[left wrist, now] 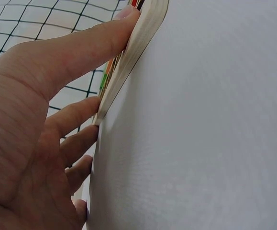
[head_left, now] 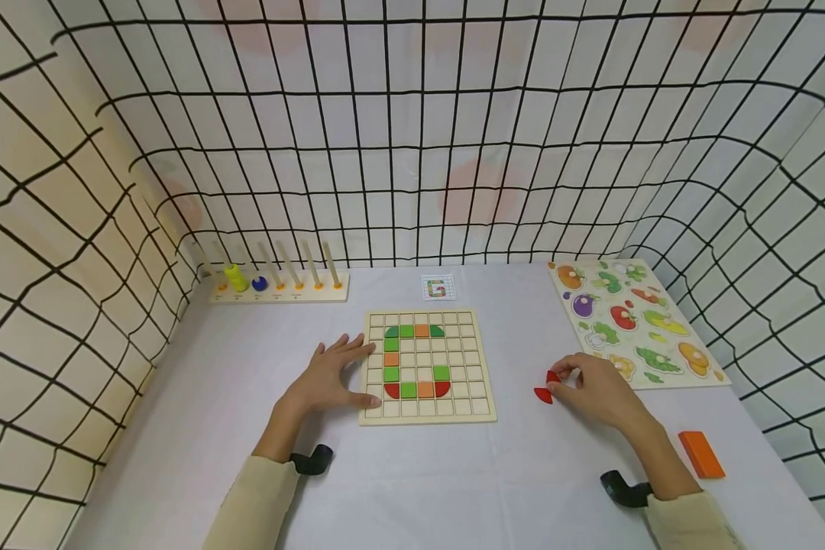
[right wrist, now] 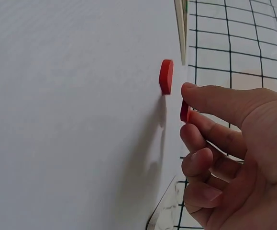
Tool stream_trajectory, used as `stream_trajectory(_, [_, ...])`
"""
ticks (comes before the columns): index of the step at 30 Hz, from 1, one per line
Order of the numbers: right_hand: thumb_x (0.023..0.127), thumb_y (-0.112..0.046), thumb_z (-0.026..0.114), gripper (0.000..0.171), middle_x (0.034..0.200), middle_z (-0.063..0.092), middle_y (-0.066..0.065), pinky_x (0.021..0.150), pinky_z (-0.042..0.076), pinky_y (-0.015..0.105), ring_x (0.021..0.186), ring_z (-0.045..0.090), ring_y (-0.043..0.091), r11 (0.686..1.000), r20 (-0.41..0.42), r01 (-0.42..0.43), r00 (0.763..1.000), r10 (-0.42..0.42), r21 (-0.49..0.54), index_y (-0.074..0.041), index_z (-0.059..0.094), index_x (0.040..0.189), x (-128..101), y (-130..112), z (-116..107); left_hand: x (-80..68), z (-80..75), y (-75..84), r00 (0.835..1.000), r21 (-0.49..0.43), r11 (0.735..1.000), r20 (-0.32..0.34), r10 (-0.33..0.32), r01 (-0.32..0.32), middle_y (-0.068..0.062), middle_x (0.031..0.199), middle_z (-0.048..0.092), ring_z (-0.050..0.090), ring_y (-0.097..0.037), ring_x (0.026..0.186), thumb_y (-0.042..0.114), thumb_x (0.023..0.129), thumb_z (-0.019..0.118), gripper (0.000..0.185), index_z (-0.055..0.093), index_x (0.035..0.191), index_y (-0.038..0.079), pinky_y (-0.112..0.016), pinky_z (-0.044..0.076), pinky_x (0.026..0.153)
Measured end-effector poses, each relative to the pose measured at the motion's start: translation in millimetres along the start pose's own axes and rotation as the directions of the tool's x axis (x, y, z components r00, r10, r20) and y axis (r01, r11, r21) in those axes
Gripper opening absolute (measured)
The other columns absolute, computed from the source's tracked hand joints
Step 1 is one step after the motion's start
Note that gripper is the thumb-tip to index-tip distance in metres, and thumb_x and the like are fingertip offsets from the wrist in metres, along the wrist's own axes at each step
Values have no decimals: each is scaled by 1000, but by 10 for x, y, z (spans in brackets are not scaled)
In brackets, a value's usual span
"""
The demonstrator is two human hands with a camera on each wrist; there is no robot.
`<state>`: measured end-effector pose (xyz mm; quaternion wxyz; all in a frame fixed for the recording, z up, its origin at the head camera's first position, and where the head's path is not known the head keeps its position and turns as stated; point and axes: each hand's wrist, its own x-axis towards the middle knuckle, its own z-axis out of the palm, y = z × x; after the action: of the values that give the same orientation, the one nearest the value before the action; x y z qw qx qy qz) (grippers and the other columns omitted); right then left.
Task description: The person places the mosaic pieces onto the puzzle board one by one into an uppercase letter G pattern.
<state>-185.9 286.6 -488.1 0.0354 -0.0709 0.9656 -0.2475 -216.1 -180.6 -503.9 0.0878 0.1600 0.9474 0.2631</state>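
Left hand (head_left: 330, 378) lies flat, fingers straight, against the wooden grid board's (head_left: 477, 409) left edge; right hand (head_left: 594, 389) pinches a red piece (head_left: 553, 376), another red piece (head_left: 542, 394) just beside.

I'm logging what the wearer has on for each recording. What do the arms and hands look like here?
Both hands are bare, the left hand and the right hand. Each arm wears a long cream sleeve ending at the wrist, with a black curved mount beside each cuff. No rings or watch show.
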Motion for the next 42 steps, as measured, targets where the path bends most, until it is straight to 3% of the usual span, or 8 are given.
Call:
stream_trajectory(9, [83, -35, 77, 29, 90, 65, -3, 53, 42, 25, 69, 50, 16, 999, 14, -3, 1000, 2, 45, -19, 70, 106, 175, -263, 69, -4, -3, -14, 1000, -5, 1000, 1, 15, -15, 3, 159, 30, 16, -25, 152, 63, 62, 80, 97, 45, 146, 28, -58, 2, 121])
stream_trajectory(16, [84, -30, 75, 27, 93, 66, -3, 49, 43, 25, 69, 50, 16, 995, 34, 47, 998, -50, 84, -18, 69, 107, 291, -460, 144, -3, 0, -14, 1000, 3, 1000, 3, 13, -13, 3, 159, 30, 16, -26, 152, 63, 62, 80, 98, 45, 146, 28, -59, 2, 121])
stream_trajectory(24, [84, -31, 75, 26, 92, 66, -6, 55, 40, 25, 67, 49, 14, 993, 33, 89, 995, -92, 73, -19, 69, 106, 430, -693, 213, -10, -9, 15, 1000, -3, 1000, 6, 1, -1, 3, 159, 30, 15, -25, 152, 62, 62, 81, 98, 45, 146, 27, -58, 2, 121])
stream_trajectory(42, [82, -28, 78, 24, 88, 65, -6, 60, 41, 27, 72, 50, 15, 975, 81, 143, 984, -159, 167, -16, 71, 102, 689, -1029, 456, 3, -8, 1, 1000, 4, 1000, 0, 19, -19, 2, 159, 31, 16, -26, 152, 61, 63, 81, 97, 45, 146, 27, -59, 2, 120])
